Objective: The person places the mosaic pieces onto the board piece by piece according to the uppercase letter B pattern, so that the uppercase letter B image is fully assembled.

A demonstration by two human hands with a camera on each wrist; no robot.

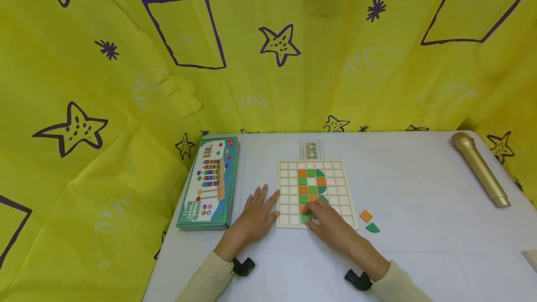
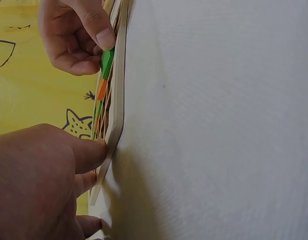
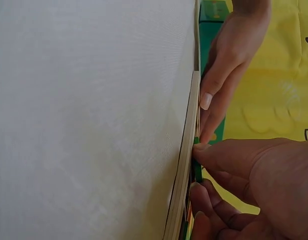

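A wooden grid board lies on the table, with orange and green tiles set in its middle columns. Thumb and fingers of my right hand pinch a green square tile at the board's bottom row. In the right wrist view this green tile stands between thumb and fingertips, just at the board's surface. My left hand is spread beside the board, its fingers fairly straight and touching the left edge. The right hand covers some of the lower tiles.
An orange square tile and a green quarter-round tile lie right of the board. Behind it is a small pattern card. A ring game box lies at left, a gold microphone at far right. Yellow cloth hangs behind.
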